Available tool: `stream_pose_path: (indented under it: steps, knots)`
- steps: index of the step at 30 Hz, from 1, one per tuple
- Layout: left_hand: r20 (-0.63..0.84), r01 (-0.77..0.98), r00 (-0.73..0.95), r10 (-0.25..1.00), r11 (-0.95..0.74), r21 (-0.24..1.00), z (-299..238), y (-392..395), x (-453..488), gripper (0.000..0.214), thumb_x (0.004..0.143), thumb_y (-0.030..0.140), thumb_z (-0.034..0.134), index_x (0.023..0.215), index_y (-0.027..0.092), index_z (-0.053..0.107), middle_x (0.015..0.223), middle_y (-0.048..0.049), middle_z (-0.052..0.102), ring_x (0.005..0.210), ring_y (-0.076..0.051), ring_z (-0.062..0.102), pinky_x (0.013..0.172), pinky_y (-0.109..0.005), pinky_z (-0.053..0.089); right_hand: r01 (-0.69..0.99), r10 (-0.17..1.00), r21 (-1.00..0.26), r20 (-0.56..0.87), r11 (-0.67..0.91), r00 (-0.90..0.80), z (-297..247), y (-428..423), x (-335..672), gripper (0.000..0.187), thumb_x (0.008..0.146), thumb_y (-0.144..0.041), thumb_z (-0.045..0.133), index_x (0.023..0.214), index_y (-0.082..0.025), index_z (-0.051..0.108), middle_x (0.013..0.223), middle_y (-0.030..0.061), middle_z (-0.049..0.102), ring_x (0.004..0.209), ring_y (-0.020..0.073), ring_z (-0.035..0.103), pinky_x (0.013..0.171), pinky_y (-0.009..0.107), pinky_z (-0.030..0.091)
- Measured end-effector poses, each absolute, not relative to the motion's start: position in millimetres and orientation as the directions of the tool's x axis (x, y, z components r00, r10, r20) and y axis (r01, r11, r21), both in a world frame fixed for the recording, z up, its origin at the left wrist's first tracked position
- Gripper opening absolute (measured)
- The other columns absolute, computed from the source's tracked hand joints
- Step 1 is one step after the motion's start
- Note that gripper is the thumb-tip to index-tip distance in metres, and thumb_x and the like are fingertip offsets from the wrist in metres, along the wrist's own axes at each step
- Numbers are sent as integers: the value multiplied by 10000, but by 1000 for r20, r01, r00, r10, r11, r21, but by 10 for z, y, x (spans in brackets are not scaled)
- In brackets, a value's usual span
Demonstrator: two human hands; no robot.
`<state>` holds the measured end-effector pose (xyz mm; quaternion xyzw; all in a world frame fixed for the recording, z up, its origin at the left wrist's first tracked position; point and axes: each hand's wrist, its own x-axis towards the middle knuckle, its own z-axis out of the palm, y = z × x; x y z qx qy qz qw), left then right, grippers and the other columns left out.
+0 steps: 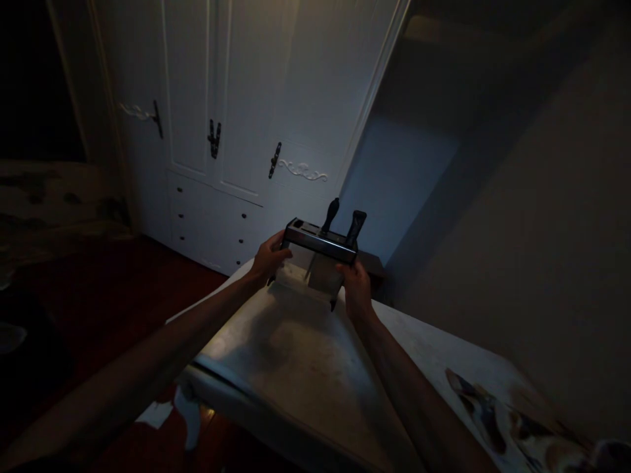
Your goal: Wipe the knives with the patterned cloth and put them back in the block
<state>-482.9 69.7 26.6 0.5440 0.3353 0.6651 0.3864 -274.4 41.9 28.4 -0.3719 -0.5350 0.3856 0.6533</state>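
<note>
A metal knife rack (319, 240) with a dark top bar stands at the far end of a white table (296, 368). Two black knife handles (344, 221) stick up from its right part, and a broad blade hangs below them. My left hand (269, 257) grips the rack's left end. My right hand (355, 287) is closed on its right end, just under the handles. Both arms stretch forward over the tabletop. The room is dim.
A white wardrobe (236, 125) with dark handles and small drawers stands behind the table. A plain wall (542, 249) runs along the right. A patterned object (497, 414) lies at the table's near right. Dark red floor (108, 295) lies to the left.
</note>
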Motion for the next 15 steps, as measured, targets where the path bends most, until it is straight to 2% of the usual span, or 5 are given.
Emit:
stream_pose_path:
  steps: [9, 15]
  knots:
    - [390, -122, -202, 898, -418, 900, 136, 798, -5131, 722, 578, 167, 583, 1300, 178, 583, 1255, -45, 632, 1159, -264, 566, 997, -358, 438, -93, 913, -910, 396, 404, 98, 212, 435, -3065, 452, 719, -304, 662, 1159, -212, 617, 1102, 24, 665, 1036, 204, 586, 936, 351, 440]
    - [404, -140, -220, 888, -439, 888, 119, 821, -5292, 729, 573, 140, 590, 1301, 184, 577, 1290, -69, 609, 1202, -264, 539, 1050, -401, 393, -61, 902, -901, 426, 430, 69, 179, 399, -3242, 470, 740, -281, 641, 1201, -208, 585, 1137, 44, 657, 1058, 205, 586, 954, 359, 448]
